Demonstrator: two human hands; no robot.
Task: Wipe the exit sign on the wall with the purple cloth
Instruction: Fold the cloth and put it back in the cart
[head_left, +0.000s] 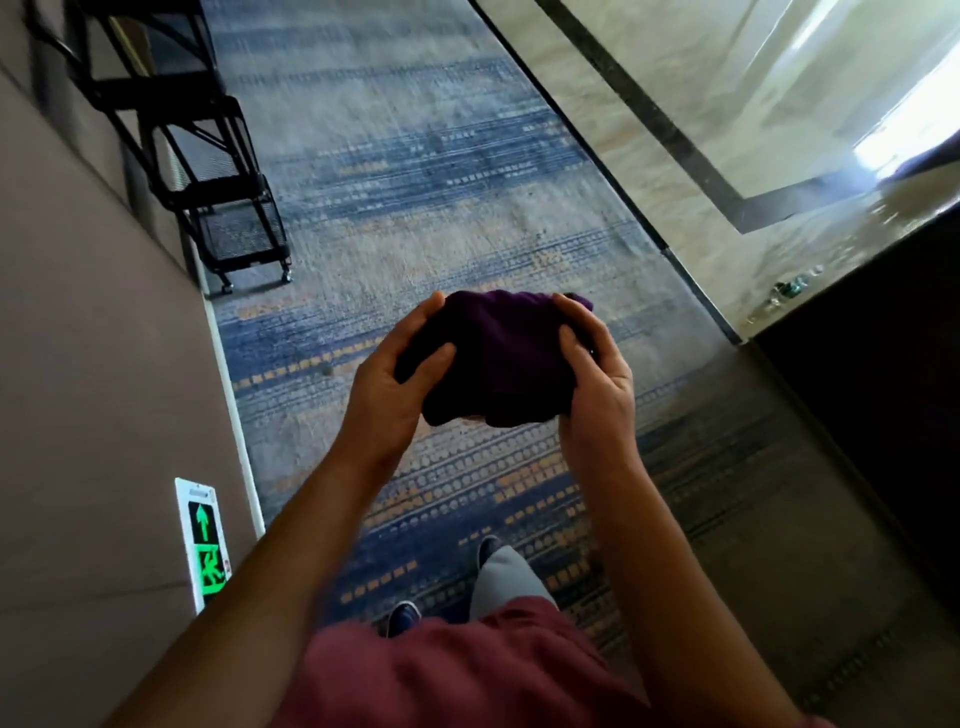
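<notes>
A dark purple cloth (498, 358), bunched up, hangs in front of me over the carpet. My left hand (395, 384) grips its left side and my right hand (592, 374) grips its right side. The exit sign (204, 545) is a white-framed panel with a lit green arrow and running figure. It is mounted low on the brown wall (93, 389) at my lower left, close to the skirting. Both hands are well to the right of the sign and apart from it.
A black metal wheeled rack (208, 171) stands against the wall further along the corridor. Blue and beige patterned carpet (415, 182) runs ahead. Glossy marble floor (727, 130) lies to the right, and a dark panel (883, 364) edges the right side.
</notes>
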